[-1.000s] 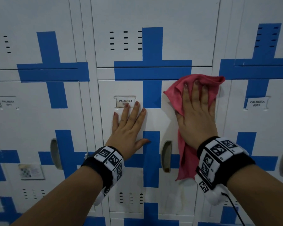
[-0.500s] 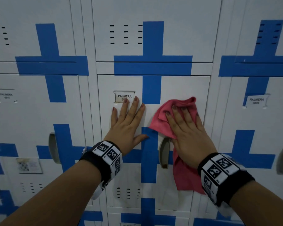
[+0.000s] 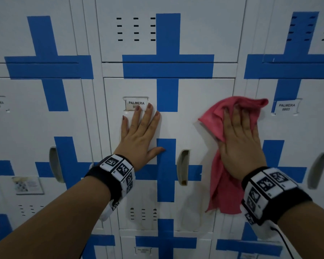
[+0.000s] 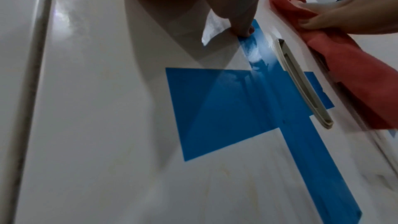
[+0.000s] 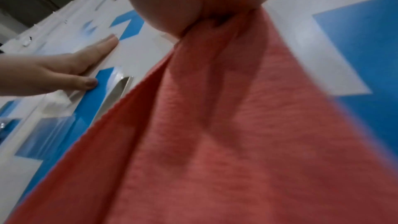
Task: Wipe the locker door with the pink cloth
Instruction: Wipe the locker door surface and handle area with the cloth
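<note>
The white locker door [image 3: 187, 128] with blue cross stripes fills the middle of the head view. My right hand [image 3: 239, 135] lies flat, fingers straight, pressing the pink cloth [image 3: 223, 184] against the door's right edge. The cloth bunches above my fingertips and hangs down below my wrist. Up close in the right wrist view, the cloth [image 5: 237, 134] trails from under my palm. My left hand [image 3: 140, 135] rests flat on the door's left half, fingertips at the name label [image 3: 136, 103], thumb on the blue stripe. In the left wrist view, the thumb [image 4: 241, 23] touches the stripe near the cloth [image 4: 344, 67].
A recessed grey handle [image 3: 182, 166] sits between my hands. Identical lockers stand to the left [image 3: 36, 128] and to the right [image 3: 297, 118], with another row above and one below. Vent slots [image 3: 143, 214] mark the door's lower part.
My right hand swept the cloth from the door's upper right down toward the centre, then back right and up to the door's edge. The left hand stayed put.
</note>
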`<action>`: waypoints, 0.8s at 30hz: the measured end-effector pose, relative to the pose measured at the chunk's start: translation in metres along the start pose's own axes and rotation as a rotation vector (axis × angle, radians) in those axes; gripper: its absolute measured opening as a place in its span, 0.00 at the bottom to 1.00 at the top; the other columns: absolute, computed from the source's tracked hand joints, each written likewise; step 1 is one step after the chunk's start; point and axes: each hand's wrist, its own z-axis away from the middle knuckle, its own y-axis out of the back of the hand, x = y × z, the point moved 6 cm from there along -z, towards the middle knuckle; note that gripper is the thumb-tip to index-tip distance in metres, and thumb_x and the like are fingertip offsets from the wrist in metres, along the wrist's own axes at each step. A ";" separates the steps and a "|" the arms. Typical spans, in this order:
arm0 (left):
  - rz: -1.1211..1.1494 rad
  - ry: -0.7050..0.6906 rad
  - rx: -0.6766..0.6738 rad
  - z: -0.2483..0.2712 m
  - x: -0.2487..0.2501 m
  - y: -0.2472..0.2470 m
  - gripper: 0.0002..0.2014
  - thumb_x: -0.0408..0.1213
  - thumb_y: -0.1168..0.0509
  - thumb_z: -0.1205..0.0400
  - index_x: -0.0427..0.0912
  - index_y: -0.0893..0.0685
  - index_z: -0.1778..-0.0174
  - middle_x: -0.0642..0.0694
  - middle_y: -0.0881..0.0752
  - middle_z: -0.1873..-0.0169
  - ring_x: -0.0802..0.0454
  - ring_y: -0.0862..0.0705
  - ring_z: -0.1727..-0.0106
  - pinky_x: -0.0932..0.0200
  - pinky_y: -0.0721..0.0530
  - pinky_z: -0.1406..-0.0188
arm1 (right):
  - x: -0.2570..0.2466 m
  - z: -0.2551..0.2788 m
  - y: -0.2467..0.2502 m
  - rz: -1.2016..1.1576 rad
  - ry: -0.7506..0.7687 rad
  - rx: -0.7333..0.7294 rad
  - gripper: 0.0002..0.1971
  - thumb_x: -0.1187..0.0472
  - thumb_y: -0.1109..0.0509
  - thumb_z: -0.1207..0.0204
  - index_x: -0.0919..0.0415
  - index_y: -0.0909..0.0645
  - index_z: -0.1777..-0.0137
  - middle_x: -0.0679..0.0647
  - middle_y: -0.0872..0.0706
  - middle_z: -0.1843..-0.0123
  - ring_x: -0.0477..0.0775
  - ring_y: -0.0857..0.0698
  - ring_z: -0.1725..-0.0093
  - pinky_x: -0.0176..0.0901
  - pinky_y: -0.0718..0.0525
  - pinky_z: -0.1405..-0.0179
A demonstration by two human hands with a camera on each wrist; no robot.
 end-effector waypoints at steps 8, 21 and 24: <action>0.005 -0.001 0.012 0.000 0.000 0.000 0.45 0.67 0.51 0.24 0.50 0.65 0.18 0.51 0.70 0.20 0.46 0.69 0.19 0.45 0.75 0.26 | -0.038 -0.013 -0.005 0.059 0.147 0.023 0.34 0.50 0.49 0.18 0.57 0.59 0.17 0.59 0.57 0.16 0.63 0.57 0.18 0.62 0.57 0.22; 0.004 0.002 0.004 -0.001 0.000 0.000 0.45 0.67 0.52 0.24 0.51 0.67 0.19 0.52 0.71 0.20 0.46 0.70 0.19 0.44 0.75 0.26 | -0.041 0.052 -0.049 0.081 0.320 -0.140 0.39 0.55 0.40 0.27 0.57 0.51 0.17 0.57 0.50 0.16 0.60 0.56 0.17 0.60 0.52 0.22; 0.006 0.005 -0.005 0.000 0.000 0.000 0.45 0.67 0.52 0.24 0.51 0.67 0.19 0.52 0.70 0.20 0.46 0.70 0.19 0.39 0.70 0.25 | -0.032 0.061 -0.050 0.061 0.266 -0.166 0.37 0.55 0.45 0.26 0.57 0.53 0.17 0.58 0.52 0.16 0.61 0.57 0.17 0.61 0.51 0.22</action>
